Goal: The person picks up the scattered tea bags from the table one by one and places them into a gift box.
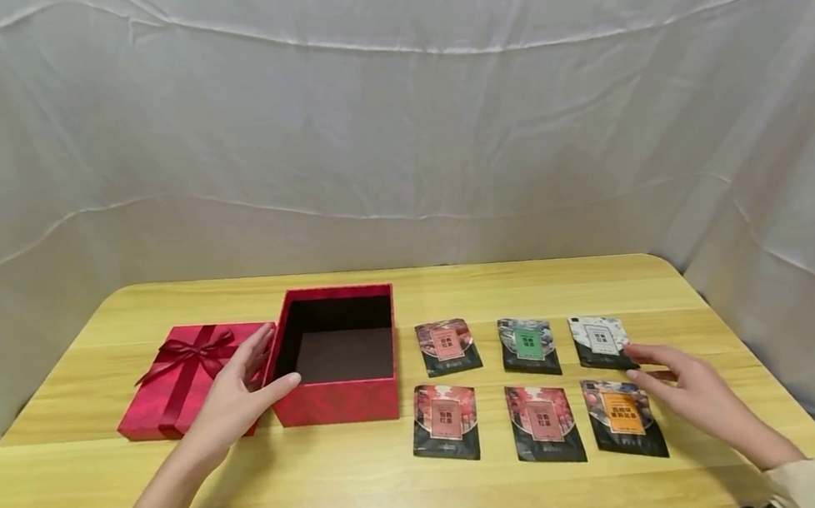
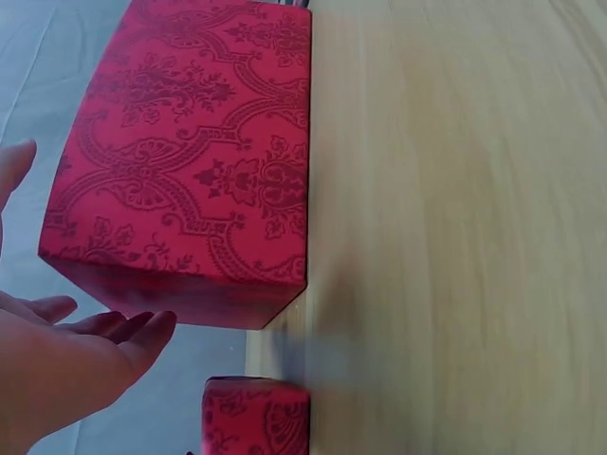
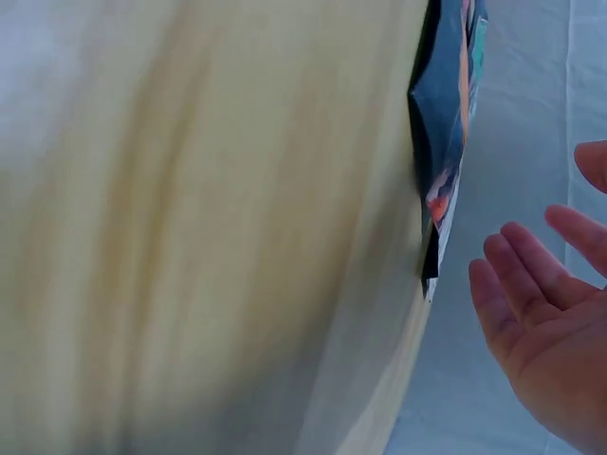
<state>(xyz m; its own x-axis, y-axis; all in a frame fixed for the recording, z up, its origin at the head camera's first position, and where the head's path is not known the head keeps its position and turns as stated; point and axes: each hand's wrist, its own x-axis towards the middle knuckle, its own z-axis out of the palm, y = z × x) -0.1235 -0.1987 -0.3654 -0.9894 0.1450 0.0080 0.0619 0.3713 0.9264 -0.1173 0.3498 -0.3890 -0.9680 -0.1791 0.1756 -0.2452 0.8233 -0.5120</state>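
Note:
A red patterned gift box [image 1: 337, 404] stands uncovered, its dark inside bare. My left hand [image 1: 232, 404] is at its near left corner, thumb toward the front rim and fingers along the left side, loosely extended. The left wrist view shows these relaxed fingers beside the box wall [image 2: 190, 161]. On the right, my right hand [image 1: 695, 389] hovers by the lower right corner of a white-and-black tea sachet [image 1: 601, 339], with thumb and forefinger apart. In the right wrist view its fingers [image 3: 517, 275] are spread and hold nothing. Just below lies an orange-labelled sachet [image 1: 625, 416].
The red lid [image 1: 156, 404] with a dark ribbon bow lies left of the box, partly behind my left hand. Between box and right hand lie a green-labelled sachet [image 1: 529, 346] and several red-labelled sachets [image 1: 445, 421]. A pale curtain [image 1: 394, 138] hangs behind the wooden table [image 1: 329, 489].

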